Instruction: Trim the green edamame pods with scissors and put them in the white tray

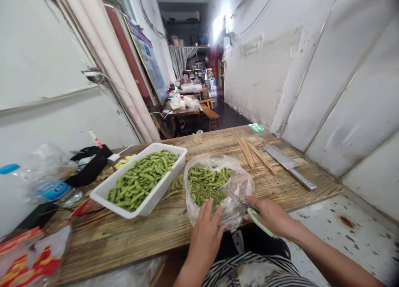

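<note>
A clear plastic bag [240,181] lies open on the wooden table, with green edamame pods [215,177] and small trimmed bits inside. My left hand [206,226] rests at the bag's near edge, fingers stretched out, tips by the trimmed bits. In my right hand [269,214] is a pair of scissors [258,222] with pale green handles; the blades point left over the bag. To the left stands a white plastic tray [179,164] filled with more pods [143,177]. A few loose pods [172,193] lie between tray and bag.
Thin wooden skewers [255,156] and a cleaver [288,162] lie on the table's right side. A plastic bottle [54,189], a black box [90,166] and a red-and-white packet [37,253] sit at left. Beyond, a person [185,79] sits behind another table.
</note>
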A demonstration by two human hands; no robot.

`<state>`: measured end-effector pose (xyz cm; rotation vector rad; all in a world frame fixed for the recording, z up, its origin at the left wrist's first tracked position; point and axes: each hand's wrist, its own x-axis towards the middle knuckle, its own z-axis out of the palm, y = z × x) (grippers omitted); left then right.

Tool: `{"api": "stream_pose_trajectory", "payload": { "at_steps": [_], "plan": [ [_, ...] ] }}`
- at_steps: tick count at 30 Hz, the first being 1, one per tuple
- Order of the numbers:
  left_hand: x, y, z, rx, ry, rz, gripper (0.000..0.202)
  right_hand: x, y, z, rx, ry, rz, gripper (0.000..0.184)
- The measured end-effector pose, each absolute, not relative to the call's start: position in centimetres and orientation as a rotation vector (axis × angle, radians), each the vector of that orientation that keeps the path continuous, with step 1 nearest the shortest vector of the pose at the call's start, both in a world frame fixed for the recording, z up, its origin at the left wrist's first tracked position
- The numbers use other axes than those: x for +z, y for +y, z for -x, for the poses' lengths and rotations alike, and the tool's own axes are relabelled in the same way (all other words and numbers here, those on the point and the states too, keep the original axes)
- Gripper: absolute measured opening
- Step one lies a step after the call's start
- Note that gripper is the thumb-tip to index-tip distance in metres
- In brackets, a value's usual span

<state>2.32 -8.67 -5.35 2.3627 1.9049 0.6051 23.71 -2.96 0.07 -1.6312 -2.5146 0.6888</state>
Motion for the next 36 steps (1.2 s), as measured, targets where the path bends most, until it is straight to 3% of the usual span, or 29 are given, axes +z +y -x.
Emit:
{"api": "stream_pose_trajectory", "payload": {
  "at_steps": [3, 9, 16, 21, 25, 28, 36],
  "plan": [
    [-3.9, -8.8, 0.9, 0.401, 2.103, -2.188, 0.038, -1.1, -3.5, -24.0, 0.842, -2.461, 1.522, 0.050],
    [-2.0, -8.2, 4.5, -0.110, 2.151, -2.050, 0.033, -1.9, -4.4, -23.7, 0.766, -2.560, 1.506, 0.025],
    [-1.3, -4.7, 3.2, 0.169, 2.360, -1.903, 0.027, -0.7, -5.2, -22.9, 0.957, -2.399, 1.320, 0.026],
    [-2.0, -2.5, 3.5, 0.249, 2.307, -1.826, 0.016, -1.2, -4.7, -21.7, 1.614, -2.057, 1.114, 0.039],
    [-2.1, -2.7, 3.8, 0.561, 2.129, -1.719, 0.021, -1.7, -4.2, -21.1, 2.088, -1.749, 0.876, 0.042],
    [-2.3, -2.7, 3.3, 0.693, 2.143, -1.622, 0.024, -2.2, -4.0, -20.7, 2.162, -1.678, 0.875, 0.042],
    [-1.6, -3.8, 4.1, 0.500, 2.018, -1.845, 0.018, -2.5, -5.1, -21.4, 2.200, -1.538, 0.838, 0.038]
  ]
}}
